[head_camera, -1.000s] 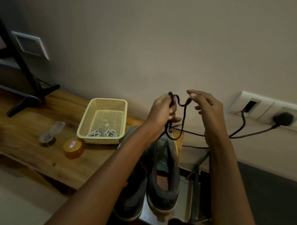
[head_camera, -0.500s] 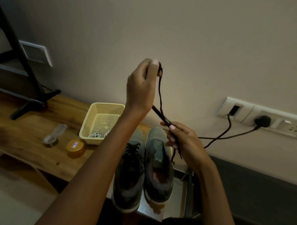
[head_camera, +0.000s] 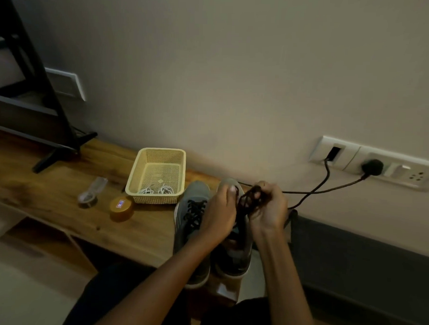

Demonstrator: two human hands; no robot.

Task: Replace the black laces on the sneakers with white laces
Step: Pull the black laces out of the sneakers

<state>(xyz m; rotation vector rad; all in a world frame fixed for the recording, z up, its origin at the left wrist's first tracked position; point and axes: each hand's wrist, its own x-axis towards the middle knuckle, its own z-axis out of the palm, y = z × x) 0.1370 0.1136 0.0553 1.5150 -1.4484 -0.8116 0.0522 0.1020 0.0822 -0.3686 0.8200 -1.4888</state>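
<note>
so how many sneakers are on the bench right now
2, side by side at the right end of the bench: the left sneaker, its black lace still in, and the right sneaker, partly covered. No others show.

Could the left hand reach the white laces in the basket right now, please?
Probably yes: the white laces lie in an open-topped basket with nothing between it and the left hand, though that hand must first release the black lace.

Dim light. I see a beige wall (head_camera: 237,65), wooden bench (head_camera: 47,192), switchboard (head_camera: 405,170) with black plug (head_camera: 371,166); black stand (head_camera: 64,153), possibly a television's.
</note>
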